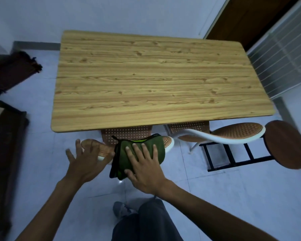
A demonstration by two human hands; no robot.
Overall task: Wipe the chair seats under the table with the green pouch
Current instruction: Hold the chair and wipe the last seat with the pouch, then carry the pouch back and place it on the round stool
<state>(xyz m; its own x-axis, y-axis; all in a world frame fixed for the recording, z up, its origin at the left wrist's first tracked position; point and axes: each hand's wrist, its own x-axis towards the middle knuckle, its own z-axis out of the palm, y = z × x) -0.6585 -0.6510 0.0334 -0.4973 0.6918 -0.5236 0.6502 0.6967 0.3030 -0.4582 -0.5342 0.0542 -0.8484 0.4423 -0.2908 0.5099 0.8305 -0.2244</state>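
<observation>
A green pouch (129,153) with black trim and a bright green zip lies over the curved back of a brown woven chair (169,142) with a white rim, tucked under the wooden table (146,80). My right hand (146,167) presses flat on the pouch, fingers spread over it and thumb at its lower edge. My left hand (84,162) hovers open just left of the pouch, over the chair back's left end, fingers apart and holding nothing. A second brown woven chair (236,132) stands to the right, its seat partly under the table.
A round dark wooden stool (285,145) on a black frame stands at the right. A dark cloth (12,70) lies on the floor at the left, with dark furniture (5,153) below it. My leg and shoe (122,209) are on the pale tiled floor.
</observation>
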